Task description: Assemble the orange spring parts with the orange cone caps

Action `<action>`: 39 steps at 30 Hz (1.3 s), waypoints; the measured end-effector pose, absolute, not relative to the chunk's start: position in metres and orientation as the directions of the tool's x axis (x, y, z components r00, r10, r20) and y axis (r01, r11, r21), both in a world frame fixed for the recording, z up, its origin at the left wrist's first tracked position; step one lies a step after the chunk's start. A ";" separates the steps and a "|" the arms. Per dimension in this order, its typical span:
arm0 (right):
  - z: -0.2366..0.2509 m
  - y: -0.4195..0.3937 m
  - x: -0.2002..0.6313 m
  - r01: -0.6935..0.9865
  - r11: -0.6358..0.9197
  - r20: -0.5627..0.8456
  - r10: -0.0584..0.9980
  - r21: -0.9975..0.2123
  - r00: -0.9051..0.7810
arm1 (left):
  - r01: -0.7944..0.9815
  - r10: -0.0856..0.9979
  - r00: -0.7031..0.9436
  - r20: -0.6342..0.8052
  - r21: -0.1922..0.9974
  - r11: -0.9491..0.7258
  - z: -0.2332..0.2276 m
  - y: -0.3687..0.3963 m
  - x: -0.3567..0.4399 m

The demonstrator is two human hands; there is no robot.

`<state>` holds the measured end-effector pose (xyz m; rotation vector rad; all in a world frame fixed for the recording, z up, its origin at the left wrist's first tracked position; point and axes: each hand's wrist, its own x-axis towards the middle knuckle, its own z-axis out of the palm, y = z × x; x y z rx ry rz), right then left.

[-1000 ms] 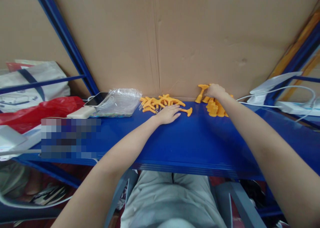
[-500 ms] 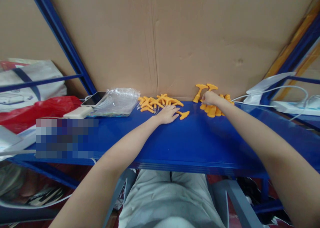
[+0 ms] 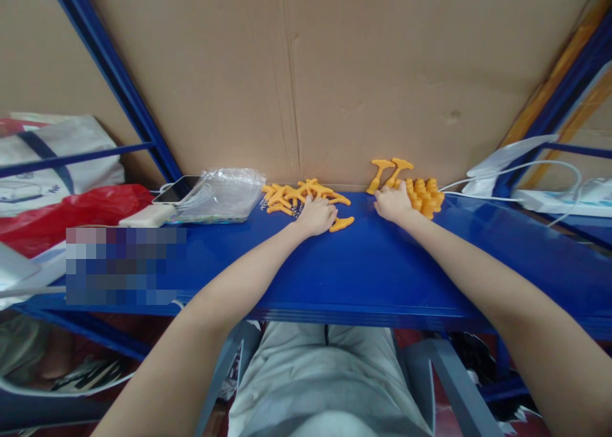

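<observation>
On a blue tabletop (image 3: pixel 329 277), the left hand (image 3: pixel 317 217) partly covers a yellow handle (image 3: pixel 343 224) and the right hand (image 3: pixel 394 203) reaches beside a yellow cluster (image 3: pixel 425 198), their fingers' grip impossible to tell; behind, a yellow heap (image 3: pixel 289 194) lies before cardboard (image 3: pixel 354 86).

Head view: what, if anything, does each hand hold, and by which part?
Cannot be told: the left hand hides part of a curved orange handle; the right hand partly covers the ribbed orange pieces.
</observation>
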<state>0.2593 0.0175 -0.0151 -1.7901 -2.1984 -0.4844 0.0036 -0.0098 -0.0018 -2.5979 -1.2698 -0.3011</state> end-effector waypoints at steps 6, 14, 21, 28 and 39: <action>-0.016 0.007 0.244 0.960 0.114 0.442 0.869 0.255 -0.221 | 0.854 0.828 0.515 0.219 -0.053 -0.517 0.009 -0.017 0.004; -0.013 -0.007 0.216 0.987 0.097 0.363 0.921 0.130 -0.138 | 0.863 0.843 0.506 0.185 -0.101 -0.496 0.014 -0.020 0.000; -0.030 0.012 0.228 0.939 0.144 0.432 0.902 -0.311 0.005 | 0.902 0.895 0.428 0.128 0.000 -0.431 0.017 -0.020 0.002; -0.028 0.015 0.228 0.955 0.110 0.308 0.951 -0.276 -0.020 | 0.898 0.924 0.361 0.127 0.220 -0.381 0.008 -0.005 -0.003; -0.033 0.013 0.228 0.926 0.352 0.410 0.871 -0.136 -0.271 | 0.899 0.889 0.404 0.215 0.087 -0.429 0.009 -0.008 -0.005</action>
